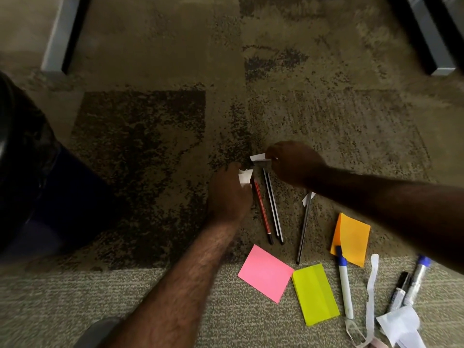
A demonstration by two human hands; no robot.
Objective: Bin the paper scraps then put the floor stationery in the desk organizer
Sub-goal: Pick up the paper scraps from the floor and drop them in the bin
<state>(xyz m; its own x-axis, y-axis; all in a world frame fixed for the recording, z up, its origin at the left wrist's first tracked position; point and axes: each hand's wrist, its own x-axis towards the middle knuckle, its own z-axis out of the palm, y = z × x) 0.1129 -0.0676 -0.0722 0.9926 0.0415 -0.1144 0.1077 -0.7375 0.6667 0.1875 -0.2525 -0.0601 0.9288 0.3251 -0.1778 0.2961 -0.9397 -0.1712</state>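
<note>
Patchy brown-beige carpet (pixel 150 146) underfoot, grey desk legs at top corners. Left hand (pixel 229 194) curled, gripping crumpled white scrap (pixel 244 177). Right hand (pixel 292 162) pinching second white scrap (pixel 258 157) at top ends of pencils. Red pencil (pixel 262 212) and two black pencils (pixel 273 209) lie side by side between hands. Small scrap (pixel 307 198) on tip of lone dark pencil (pixel 303 227). Near: pink (pixel 265 273), yellow-green (pixel 315 293), orange sticky pads (pixel 351 238); blue-capped markers (pixel 344 285); long paper strip (pixel 371 295); crumpled paper (pixel 399 325) at bottom right.
</note>
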